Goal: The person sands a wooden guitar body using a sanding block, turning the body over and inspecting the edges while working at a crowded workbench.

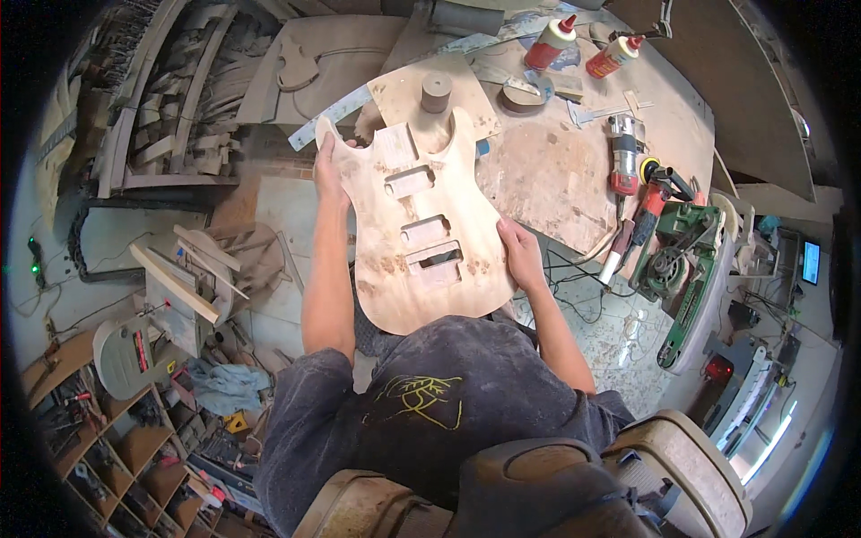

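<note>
I hold a pale, unpainted electric guitar body (377, 242) in front of my chest, its face turned up. It has a neck pocket at the top, two rectangular pickup cavities, and a third lower cavity that has an opening through it. My left hand (330, 169) is closed on the upper left horn, with its fingertips behind the wood. My right hand (522, 257) grips the lower right edge, thumb on the face and fingers hidden beneath. Past the horns, a short brown cylinder (437, 93) stands on a thin wooden board (393, 88) on the workbench (538, 184).
Two glue bottles with red caps (550, 45) stand at the bench's back. A caliper (603, 111), a red-and-silver power tool (625, 154) and a red handheld sander (647, 215) lie at right. Beyond is a green belt sander (686, 269). A metal ruler (334, 115) lies at left, near shelves (148, 439).
</note>
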The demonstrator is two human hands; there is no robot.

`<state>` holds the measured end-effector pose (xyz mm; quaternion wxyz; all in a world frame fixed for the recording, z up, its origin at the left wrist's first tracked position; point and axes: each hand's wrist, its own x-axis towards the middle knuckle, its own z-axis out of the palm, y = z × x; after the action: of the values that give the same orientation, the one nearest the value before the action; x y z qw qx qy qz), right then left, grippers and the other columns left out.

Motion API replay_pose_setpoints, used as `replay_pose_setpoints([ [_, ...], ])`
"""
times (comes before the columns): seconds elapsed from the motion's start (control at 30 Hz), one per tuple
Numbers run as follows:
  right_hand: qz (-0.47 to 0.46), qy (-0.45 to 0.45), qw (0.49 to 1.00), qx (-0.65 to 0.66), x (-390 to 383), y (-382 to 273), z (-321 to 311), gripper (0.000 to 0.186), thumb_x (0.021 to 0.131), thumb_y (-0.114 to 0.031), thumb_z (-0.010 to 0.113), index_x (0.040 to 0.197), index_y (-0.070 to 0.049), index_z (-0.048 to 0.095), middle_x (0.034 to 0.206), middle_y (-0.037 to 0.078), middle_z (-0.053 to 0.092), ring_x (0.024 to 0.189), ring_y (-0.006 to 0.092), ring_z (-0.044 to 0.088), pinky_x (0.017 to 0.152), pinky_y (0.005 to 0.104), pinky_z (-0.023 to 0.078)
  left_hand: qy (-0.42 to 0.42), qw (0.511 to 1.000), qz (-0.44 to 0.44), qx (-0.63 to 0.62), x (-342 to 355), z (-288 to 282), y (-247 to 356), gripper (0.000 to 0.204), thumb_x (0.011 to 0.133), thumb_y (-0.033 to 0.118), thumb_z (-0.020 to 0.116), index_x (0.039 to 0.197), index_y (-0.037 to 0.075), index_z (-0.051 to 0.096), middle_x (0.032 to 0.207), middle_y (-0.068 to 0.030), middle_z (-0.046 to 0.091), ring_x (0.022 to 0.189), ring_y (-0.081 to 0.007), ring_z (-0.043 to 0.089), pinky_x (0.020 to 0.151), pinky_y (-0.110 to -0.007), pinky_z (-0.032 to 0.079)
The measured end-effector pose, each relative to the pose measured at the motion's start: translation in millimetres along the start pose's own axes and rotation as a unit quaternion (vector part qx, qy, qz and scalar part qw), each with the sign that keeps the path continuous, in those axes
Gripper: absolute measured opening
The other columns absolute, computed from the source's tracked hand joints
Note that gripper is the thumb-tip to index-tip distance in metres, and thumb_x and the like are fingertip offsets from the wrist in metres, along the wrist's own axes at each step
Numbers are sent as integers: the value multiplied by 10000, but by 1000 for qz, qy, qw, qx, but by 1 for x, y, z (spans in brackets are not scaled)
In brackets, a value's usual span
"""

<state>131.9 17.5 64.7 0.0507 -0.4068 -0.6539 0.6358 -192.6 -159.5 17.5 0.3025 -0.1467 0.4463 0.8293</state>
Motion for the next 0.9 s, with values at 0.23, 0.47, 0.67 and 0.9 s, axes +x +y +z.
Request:
replay_pose_setpoints([
  [0.23, -14, -11, 999, -36, 10, -12, 3, 420, 1011, -314, 526, 1293, -16, 612, 1228, 146, 681, 1141, 181, 612, 1008, 295, 428, 4, 1000, -27, 4, 13, -5, 7, 490, 936, 429, 629, 1080, -32, 548, 952, -153, 629, 844, -274, 667, 752, -421, 575],
  [0.47, -2, -11, 999, -33, 20, -21, 5, 433, 1015, -331, 516, 1301, -18, 607, 1234, 145, 676, 1156, 196, 608, 1018, 306, 422, 14, 999, -26, 13, 21, 8, 13, 496, 921, 427, 646, 1064, -40, 561, 930, -141, 628, 834, -266, 664, 739, -409, 574],
  [0.67, 10, -27, 999, -28, 34, -32, 1, 450, 1019, -346, 506, 1316, -22, 600, 1253, 136, 666, 1176, 192, 595, 1028, 306, 411, 14, 999, -16, 31, 31, 17, 17, 500, 929, 428, 633, 1096, -36, 547, 962, -137, 621, 841, -273, 665, 753, -417, 575],
  [0.9, 18, -37, 998, -40, 52, -41, -4, 469, 1019, -371, 501, 1319, -24, 601, 1243, 136, 670, 1158, 191, 596, 1018, 306, 415, 12, 999, -36, 9, 45, 23, 18, 516, 931, 447, 630, 1067, -44, 554, 943, -143, 618, 856, -288, 664, 756, -416, 571],
])
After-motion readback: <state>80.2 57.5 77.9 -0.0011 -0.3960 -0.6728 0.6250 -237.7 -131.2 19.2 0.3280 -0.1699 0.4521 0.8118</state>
